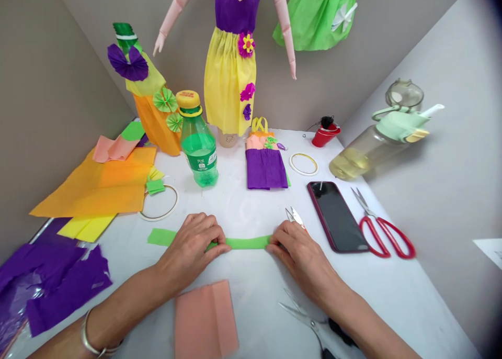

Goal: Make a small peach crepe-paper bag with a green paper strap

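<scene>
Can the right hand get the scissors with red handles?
Probably: the phone lies between, but the right hand could go over it, after letting go of the green strip.

Doll (236,71) cut off at top; black-handled scissors (312,324) blurred, apparently part-hidden.

A white table (254,278) carries a phone (338,216) and pink sheet (202,320) (creased).

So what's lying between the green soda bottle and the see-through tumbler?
A small purple-skirted outfit and a white ring, as the head view shows.
</scene>
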### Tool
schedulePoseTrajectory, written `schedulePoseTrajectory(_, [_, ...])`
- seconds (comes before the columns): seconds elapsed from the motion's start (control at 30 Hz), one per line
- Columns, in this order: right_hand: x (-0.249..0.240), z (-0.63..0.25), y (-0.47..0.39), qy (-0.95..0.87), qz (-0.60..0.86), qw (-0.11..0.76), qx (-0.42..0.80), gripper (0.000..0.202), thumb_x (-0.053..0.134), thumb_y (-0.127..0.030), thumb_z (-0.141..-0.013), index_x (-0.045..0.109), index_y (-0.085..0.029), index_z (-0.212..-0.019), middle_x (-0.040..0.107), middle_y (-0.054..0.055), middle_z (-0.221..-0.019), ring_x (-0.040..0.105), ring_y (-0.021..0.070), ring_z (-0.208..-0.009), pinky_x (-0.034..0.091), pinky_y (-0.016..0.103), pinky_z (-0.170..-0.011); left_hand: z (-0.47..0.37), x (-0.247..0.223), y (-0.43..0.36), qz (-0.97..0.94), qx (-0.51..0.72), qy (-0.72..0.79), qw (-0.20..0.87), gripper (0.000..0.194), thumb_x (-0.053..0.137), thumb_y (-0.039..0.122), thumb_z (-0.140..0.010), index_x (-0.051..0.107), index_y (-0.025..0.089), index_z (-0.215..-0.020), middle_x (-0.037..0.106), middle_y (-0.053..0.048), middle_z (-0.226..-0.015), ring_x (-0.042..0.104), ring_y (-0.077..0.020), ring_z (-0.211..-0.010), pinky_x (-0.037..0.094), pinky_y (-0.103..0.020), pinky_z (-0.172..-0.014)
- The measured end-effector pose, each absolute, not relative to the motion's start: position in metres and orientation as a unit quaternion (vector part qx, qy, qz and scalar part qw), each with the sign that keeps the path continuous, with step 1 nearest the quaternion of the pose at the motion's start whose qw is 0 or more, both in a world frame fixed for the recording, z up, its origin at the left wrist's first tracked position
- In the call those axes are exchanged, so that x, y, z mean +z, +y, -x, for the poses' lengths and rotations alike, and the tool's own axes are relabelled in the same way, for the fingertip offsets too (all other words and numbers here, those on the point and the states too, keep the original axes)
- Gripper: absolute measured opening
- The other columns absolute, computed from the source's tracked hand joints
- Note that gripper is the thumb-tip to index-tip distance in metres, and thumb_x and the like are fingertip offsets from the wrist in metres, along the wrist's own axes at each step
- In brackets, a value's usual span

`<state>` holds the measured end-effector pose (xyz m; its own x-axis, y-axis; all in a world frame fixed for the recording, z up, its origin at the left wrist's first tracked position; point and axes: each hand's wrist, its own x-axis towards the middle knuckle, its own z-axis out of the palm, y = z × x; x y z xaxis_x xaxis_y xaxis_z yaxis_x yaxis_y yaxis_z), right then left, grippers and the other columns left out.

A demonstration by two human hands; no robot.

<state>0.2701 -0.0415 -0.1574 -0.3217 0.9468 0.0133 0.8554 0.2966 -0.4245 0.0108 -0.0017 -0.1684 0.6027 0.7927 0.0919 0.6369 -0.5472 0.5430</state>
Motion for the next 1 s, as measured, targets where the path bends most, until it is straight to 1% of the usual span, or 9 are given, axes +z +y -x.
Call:
schedulePoseTrajectory(0.13, [-0.158, -0.272, -0.041, -0.795, 0.566, 0.131, 0.173, 0.013, 0.055, -0.016, -0.093, 0.057, -0.02, -0.082, 0.055, 0.003, -0.086, 0.052, 0.0189, -0.08, 0.046, 0.035, -0.073, -0.009, -0.171, 0.001, -0.866, 0.171, 0.414, 0.223, 0.021, 0.065, 0.032, -0.091, 0.057, 0.019, -0.076, 0.056, 0.002, -0.077, 0.047, -0.0172, -0.078, 0.035, -0.034, -0.077])
schedulePoseTrajectory(0.3, [-0.159, -0.271, -0.042, -0.804, 0.563, 0.132, 0.14, 0.017, 0.052, -0.016, -0.095, 0.056, -0.021, -0.079, 0.055, 0.002, -0.082, 0.052, 0.0182, -0.076, 0.045, 0.033, -0.069, -0.007, -0.174, 0.003, -0.866, 0.181, 0.412, 0.217, 0.022, 0.068, 0.032, -0.088, 0.056, 0.019, -0.074, 0.056, 0.003, -0.075, 0.047, -0.0166, -0.076, 0.034, -0.034, -0.077])
schedulePoseTrajectory(0.37, [-0.158, -0.27, -0.042, -0.805, 0.563, 0.13, 0.132, 0.018, 0.053, -0.016, -0.094, 0.055, -0.021, -0.077, 0.054, 0.002, -0.081, 0.052, 0.0181, -0.076, 0.045, 0.032, -0.068, -0.007, -0.174, 0.003, -0.867, 0.177, 0.411, 0.219, 0.024, 0.069, 0.034, -0.088, 0.056, 0.019, -0.074, 0.056, 0.003, -0.075, 0.047, -0.0167, -0.077, 0.035, -0.034, -0.078])
schedulePoseTrajectory(0.47, [-0.158, -0.269, -0.042, -0.802, 0.568, 0.125, 0.137, 0.018, 0.054, -0.015, -0.093, 0.054, -0.02, -0.077, 0.054, 0.002, -0.082, 0.052, 0.0184, -0.076, 0.045, 0.033, -0.069, -0.005, -0.169, 0.002, -0.868, 0.159, 0.412, 0.228, 0.026, 0.072, 0.04, -0.083, 0.057, 0.02, -0.076, 0.057, 0.002, -0.078, 0.048, -0.018, -0.079, 0.037, -0.034, -0.078])
schedulePoseTrajectory(0.53, [-0.158, -0.269, -0.041, -0.799, 0.572, 0.117, 0.145, 0.017, 0.055, -0.015, -0.093, 0.054, -0.02, -0.077, 0.054, 0.002, -0.082, 0.051, 0.0189, -0.077, 0.045, 0.034, -0.071, -0.004, -0.165, 0.002, -0.868, 0.145, 0.412, 0.238, 0.023, 0.074, 0.038, -0.082, 0.059, 0.021, -0.081, 0.058, 0.001, -0.083, 0.049, -0.0193, -0.083, 0.038, -0.034, -0.078])
schedulePoseTrajectory(0.6, [-0.157, -0.27, -0.041, -0.798, 0.573, 0.111, 0.151, 0.017, 0.056, -0.016, -0.093, 0.054, -0.02, -0.077, 0.054, 0.002, -0.082, 0.051, 0.0193, -0.078, 0.046, 0.035, -0.072, 0.0, -0.161, 0.001, -0.867, 0.137, 0.411, 0.247, 0.013, 0.07, 0.029, -0.085, 0.06, 0.021, -0.084, 0.059, 0.0, -0.088, 0.049, -0.0199, -0.087, 0.038, -0.034, -0.079])
schedulePoseTrajectory(0.67, [-0.156, -0.271, -0.041, -0.798, 0.571, 0.11, 0.156, 0.016, 0.056, -0.016, -0.093, 0.055, -0.019, -0.077, 0.054, 0.002, -0.082, 0.051, 0.0193, -0.077, 0.046, 0.036, -0.072, 0.004, -0.159, 0.001, -0.864, 0.137, 0.415, 0.252, 0.004, 0.062, 0.022, -0.089, 0.061, 0.022, -0.086, 0.059, 0.0, -0.091, 0.049, -0.0196, -0.088, 0.039, -0.033, -0.079])
schedulePoseTrajectory(0.8, [-0.157, -0.272, -0.041, -0.799, 0.567, 0.113, 0.163, 0.016, 0.055, -0.015, -0.094, 0.055, -0.02, -0.078, 0.054, 0.002, -0.082, 0.051, 0.0191, -0.077, 0.046, 0.036, -0.072, 0.015, -0.16, 0.0, -0.852, 0.151, 0.432, 0.254, 0.012, 0.054, 0.023, -0.094, 0.062, 0.022, -0.085, 0.06, -0.001, -0.089, 0.051, -0.0193, -0.086, 0.041, -0.033, -0.078])
schedulePoseTrajectory(1.0, [-0.161, -0.274, -0.04, -0.805, 0.56, 0.12, 0.154, 0.015, 0.054, -0.017, -0.094, 0.056, -0.021, -0.08, 0.054, 0.003, -0.083, 0.053, 0.0203, -0.078, 0.047, 0.037, -0.074, 0.032, -0.162, -0.003, -0.84, 0.158, 0.448, 0.262, 0.014, 0.055, 0.028, -0.094, 0.064, 0.024, -0.085, 0.061, -0.001, -0.088, 0.053, -0.019, -0.085, 0.042, -0.033, -0.079])
